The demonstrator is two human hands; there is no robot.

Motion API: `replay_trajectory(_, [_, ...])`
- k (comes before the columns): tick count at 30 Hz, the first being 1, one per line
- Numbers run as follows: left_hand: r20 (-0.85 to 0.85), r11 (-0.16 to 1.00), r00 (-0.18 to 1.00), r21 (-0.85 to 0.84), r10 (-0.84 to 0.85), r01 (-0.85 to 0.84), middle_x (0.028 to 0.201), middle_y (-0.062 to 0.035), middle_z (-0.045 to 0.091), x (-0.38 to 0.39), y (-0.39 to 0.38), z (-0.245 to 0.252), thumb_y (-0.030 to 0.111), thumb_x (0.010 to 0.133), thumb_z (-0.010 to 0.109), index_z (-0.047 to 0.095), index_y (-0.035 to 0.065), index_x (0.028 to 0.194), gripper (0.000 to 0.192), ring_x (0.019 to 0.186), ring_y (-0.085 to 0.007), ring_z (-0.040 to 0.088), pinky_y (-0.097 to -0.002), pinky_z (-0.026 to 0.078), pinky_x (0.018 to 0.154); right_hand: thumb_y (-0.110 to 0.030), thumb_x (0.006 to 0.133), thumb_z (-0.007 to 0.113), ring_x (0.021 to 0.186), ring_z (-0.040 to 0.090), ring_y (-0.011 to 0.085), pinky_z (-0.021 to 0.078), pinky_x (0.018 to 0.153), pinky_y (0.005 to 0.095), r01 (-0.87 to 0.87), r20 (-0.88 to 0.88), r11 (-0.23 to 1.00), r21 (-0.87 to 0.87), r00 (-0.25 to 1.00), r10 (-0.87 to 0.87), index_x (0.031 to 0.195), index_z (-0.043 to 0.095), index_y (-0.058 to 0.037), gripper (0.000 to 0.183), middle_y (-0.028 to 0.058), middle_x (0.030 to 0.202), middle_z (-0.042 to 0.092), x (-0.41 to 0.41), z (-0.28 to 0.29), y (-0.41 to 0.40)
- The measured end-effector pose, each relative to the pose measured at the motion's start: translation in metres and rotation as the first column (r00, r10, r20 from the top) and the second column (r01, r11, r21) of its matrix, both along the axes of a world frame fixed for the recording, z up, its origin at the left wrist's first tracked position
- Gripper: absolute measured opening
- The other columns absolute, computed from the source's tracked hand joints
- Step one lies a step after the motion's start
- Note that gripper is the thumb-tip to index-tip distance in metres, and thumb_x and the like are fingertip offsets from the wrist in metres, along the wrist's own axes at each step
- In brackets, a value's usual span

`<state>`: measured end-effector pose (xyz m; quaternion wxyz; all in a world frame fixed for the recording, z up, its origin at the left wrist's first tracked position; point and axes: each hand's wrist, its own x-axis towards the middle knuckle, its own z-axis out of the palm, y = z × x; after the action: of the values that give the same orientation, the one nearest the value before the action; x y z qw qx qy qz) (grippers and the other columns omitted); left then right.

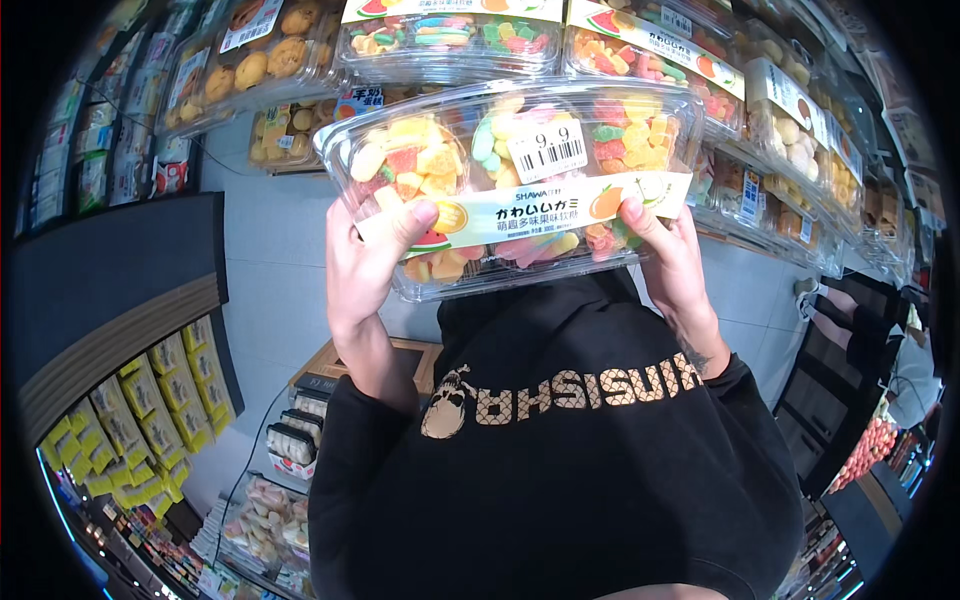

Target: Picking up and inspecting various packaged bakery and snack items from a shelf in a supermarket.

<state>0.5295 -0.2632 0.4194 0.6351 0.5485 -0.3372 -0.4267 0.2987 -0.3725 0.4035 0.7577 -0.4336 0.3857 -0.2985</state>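
Both hands hold up a clear plastic box of assorted gummy candy (pixel 487 142) in front of my chest. My left hand (pixel 375 255) grips its lower corner on the picture's left, thumb over the paper band. At the opposite end my right hand (pixel 667 244) does the same, thumb pressed on the front; the fingers of both hands are mostly hidden behind the box. A pale printed band (pixel 525 214) wraps the lid, and a white barcode price sticker (pixel 549 150) is stuck above it. Sugared pieces in several colours fill separate compartments.
Beyond the box, a display holds more gummy candy boxes (pixel 450 41) and tubs of round cookies (pixel 262 64). Yellow packets (pixel 157 397) hang in rows at left. Bagged sweets (pixel 262 517) lie at lower left. Another person (pixel 862 322) is at the far right, beyond the tiled floor (pixel 270 225).
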Motion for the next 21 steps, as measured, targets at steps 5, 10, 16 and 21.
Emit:
replay_trajectory(5, [0.005,0.997,1.000,0.080,-0.026,0.026,0.089,-0.0084,0.062,-0.002,-0.001,-0.001,0.014,0.077,0.064,0.053,-0.0038,0.105,0.035,0.073,-0.0104,0.059,-0.0221,0.047,0.061,-0.018,0.080,0.062,0.092,0.054,0.0128,0.0408,0.083,0.0264,-0.002,0.032,0.997,0.077,0.999,0.000,0.106,0.053,0.0028,0.035,0.0076,0.100,0.058,0.000,-0.002,0.000])
replay_trajectory(10, [0.014,0.994,1.000,0.110,-0.016,0.014,0.085,-0.0071,0.062,-0.002,-0.002,-0.006,0.015,0.078,0.064,0.053,-0.0035,0.104,0.034,0.068,-0.0092,0.059,-0.0207,0.046,0.057,-0.020,0.080,0.062,0.091,0.055,0.0131,0.0434,0.079,0.0255,0.002,0.017,0.996,0.093,1.000,-0.004,0.108,0.052,0.0033,0.037,0.0089,0.102,0.057,0.001,-0.003,0.001])
replay_trajectory(16, [-0.048,0.984,0.997,0.168,-0.053,0.060,0.088,-0.0078,0.062,-0.002,-0.002,-0.006,0.017,0.078,0.063,0.053,-0.0036,0.104,0.034,0.073,-0.0099,0.059,-0.0220,0.046,0.064,-0.021,0.080,0.061,0.088,0.055,0.0137,0.0497,0.067,0.0259,-0.018,0.005,0.991,0.131,1.000,0.018,0.109,0.051,0.0033,0.039,0.0089,0.101,0.057,-0.002,-0.003,0.001])
replay_trajectory(21, [-0.046,0.983,0.997,0.170,-0.064,0.071,0.091,-0.0083,0.062,-0.004,-0.003,-0.009,0.016,0.078,0.063,0.053,-0.0038,0.105,0.035,0.079,-0.0115,0.059,-0.0237,0.046,0.072,-0.020,0.080,0.062,0.092,0.054,0.0137,0.0440,0.079,0.0268,-0.016,0.004,0.985,0.169,1.000,0.016,0.108,0.052,0.0022,0.037,0.0087,0.101,0.057,-0.007,0.000,0.000])
